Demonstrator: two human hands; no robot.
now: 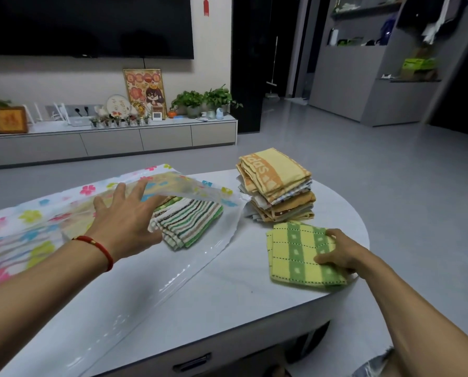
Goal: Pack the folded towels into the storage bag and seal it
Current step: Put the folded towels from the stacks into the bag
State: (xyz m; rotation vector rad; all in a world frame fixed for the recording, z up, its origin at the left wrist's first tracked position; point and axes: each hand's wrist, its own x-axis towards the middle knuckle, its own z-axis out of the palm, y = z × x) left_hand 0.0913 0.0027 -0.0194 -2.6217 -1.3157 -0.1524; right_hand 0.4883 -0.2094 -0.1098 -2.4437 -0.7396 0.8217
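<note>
Head view: my left hand [124,221] lies spread, fingers wide, lifting the clear upper flap of the flower-printed storage bag [34,224] at the table's [227,289] nine o'clock side. A striped green towel [189,224] sits half inside the bag's mouth, just beside my fingers. My right hand [341,254], at four o'clock, has its grip closed on the edge of a yellow-green checked towel [300,251] lying flat on the table. A stack of folded towels [276,186] stands at one o'clock, just beyond it.
</note>
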